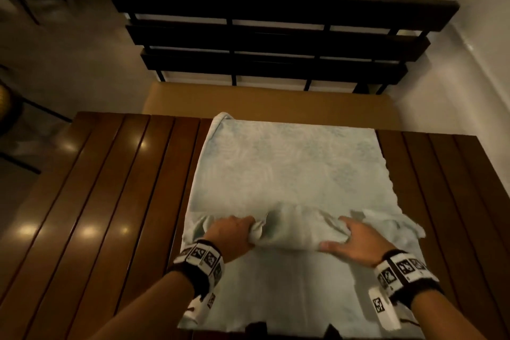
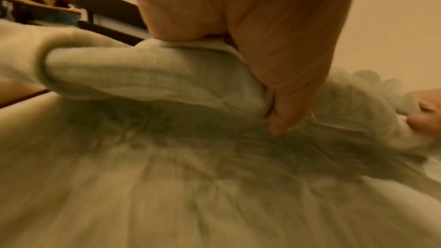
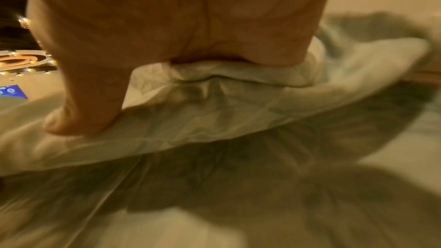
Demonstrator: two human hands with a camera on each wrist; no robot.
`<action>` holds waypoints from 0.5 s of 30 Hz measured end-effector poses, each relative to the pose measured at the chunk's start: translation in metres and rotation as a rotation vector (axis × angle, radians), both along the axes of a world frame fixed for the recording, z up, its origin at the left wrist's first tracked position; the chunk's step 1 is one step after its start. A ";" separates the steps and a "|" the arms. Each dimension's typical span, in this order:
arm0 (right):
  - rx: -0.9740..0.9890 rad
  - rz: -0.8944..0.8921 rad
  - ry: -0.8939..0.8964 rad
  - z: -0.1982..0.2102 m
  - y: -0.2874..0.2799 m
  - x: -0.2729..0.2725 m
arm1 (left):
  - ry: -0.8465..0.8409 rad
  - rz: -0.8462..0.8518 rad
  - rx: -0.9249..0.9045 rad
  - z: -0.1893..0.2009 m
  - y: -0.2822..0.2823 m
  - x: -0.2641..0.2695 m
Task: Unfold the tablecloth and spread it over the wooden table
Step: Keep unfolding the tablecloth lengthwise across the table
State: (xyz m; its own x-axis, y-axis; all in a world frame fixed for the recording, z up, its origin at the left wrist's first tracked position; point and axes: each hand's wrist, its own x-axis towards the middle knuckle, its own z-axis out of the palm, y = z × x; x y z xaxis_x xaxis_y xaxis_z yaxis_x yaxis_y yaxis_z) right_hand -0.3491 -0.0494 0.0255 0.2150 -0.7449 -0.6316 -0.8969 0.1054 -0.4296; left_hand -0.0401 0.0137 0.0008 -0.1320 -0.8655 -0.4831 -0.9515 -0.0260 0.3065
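Tablecloth (image 1: 289, 168) is laid as a folded strip down the middle of the wooden table (image 1: 116, 188), far edge to near edge. A bunched fold across it is gripped by left hand (image 1: 233, 232) and right hand (image 1: 356, 240), fingers curled into cloth. Roughly half done; side slats are left uncovered, sideways unfolding judged outstanding.

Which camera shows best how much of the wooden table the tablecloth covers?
The head view: the tablecloth covers only a middle strip of the wooden table. Both wrist views show just bunched, blurred cloth under each hand.
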 end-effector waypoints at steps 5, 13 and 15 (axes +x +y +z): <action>0.021 0.102 0.012 -0.032 0.093 -0.025 | 0.042 0.099 0.081 -0.016 0.102 -0.031; 0.159 0.060 -0.152 -0.025 0.209 -0.051 | 0.142 0.195 0.290 -0.034 0.248 -0.081; 0.220 0.120 -0.167 -0.028 0.236 -0.052 | 0.127 0.192 0.339 -0.030 0.276 -0.089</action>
State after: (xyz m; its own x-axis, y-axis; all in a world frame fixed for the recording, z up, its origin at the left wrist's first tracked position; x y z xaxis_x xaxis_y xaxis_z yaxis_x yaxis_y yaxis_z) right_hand -0.4011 0.1867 -0.0024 0.4078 -0.5572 -0.7234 -0.8271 0.1101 -0.5511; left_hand -0.1287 0.2897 -0.0295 -0.0609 -0.6744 -0.7358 -0.8746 -0.3193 0.3650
